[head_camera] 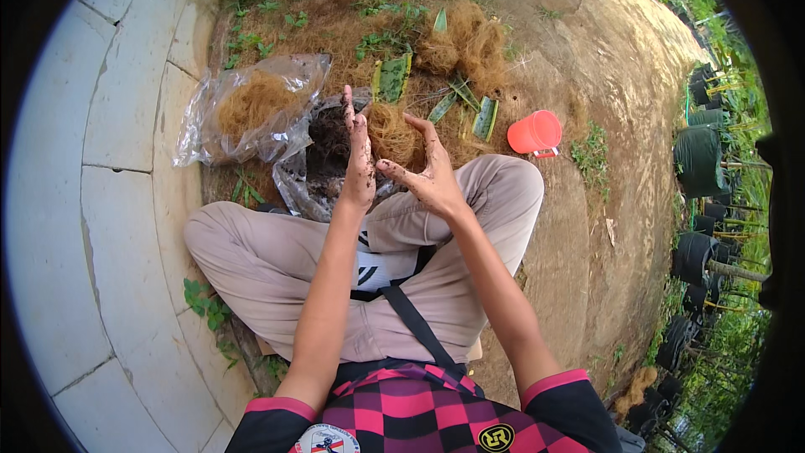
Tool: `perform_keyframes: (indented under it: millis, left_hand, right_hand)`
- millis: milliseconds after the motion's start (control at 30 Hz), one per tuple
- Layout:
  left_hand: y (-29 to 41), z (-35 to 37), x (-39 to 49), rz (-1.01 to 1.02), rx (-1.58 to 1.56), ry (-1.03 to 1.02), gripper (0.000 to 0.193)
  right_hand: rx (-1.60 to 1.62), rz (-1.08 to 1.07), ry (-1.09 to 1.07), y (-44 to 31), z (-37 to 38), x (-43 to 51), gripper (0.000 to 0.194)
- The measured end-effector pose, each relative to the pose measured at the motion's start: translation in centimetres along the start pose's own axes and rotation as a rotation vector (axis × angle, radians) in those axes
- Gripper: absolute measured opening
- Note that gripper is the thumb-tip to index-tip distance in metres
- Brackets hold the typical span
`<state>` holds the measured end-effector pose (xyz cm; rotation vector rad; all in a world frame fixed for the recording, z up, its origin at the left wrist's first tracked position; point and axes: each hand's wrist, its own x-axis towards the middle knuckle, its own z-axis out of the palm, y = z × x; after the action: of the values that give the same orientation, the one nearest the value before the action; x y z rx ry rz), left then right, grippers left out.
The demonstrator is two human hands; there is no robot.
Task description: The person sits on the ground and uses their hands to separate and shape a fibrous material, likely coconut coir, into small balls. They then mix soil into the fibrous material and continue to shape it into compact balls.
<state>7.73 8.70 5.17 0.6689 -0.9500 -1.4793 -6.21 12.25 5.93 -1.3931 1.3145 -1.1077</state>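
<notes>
My left hand (360,167) is raised on edge, fingers stretched and palm turned to the right. Opposite it, my right hand (434,173) is cupped, its thumb and fingers spread. Both are smeared with dark soil. Between and beyond them is a clump of brown fibre (393,132); whether either hand touches it cannot be told. A cut green leaf piece with yellow edges (391,78) lies just past the clump. Left of my left hand, dark soil (328,132) fills an opened clear plastic bag (290,170), partly hidden by that hand.
A clear bag of fibre (258,104) lies at left beside pale paving slabs (119,233). Loose fibre (471,44) and more leaf pieces (485,118) are farther ahead. A red plastic mug (534,132) stands near my right knee. Black plant bags (699,160) line the right edge.
</notes>
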Motion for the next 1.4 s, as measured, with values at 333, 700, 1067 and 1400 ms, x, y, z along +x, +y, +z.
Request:
perform_keyframes:
  millis: [333,700,1067,1400]
  left_hand:
    - [3.7,-3.6,4.2,0.047,0.211,0.004,0.085]
    - [3.1,-21.3,2.5,-0.054,0.203,0.328,0.077]
    - [1.5,-23.2,3.4,-0.009,-0.119,0.418,0.071]
    - [0.1,-21.8,4.1,0.009,-0.082,0.367,0.070]
  right_hand:
    - [0.983,0.250,0.146,1.9,-3.1,5.7,0.082]
    - [0.577,0.102,0.733,7.1,-18.0,18.2,0.081]
    - [0.330,0.039,1.184,19.6,-23.6,22.1,0.077]
    - [0.130,-0.348,1.007,14.3,-16.6,24.2,0.066]
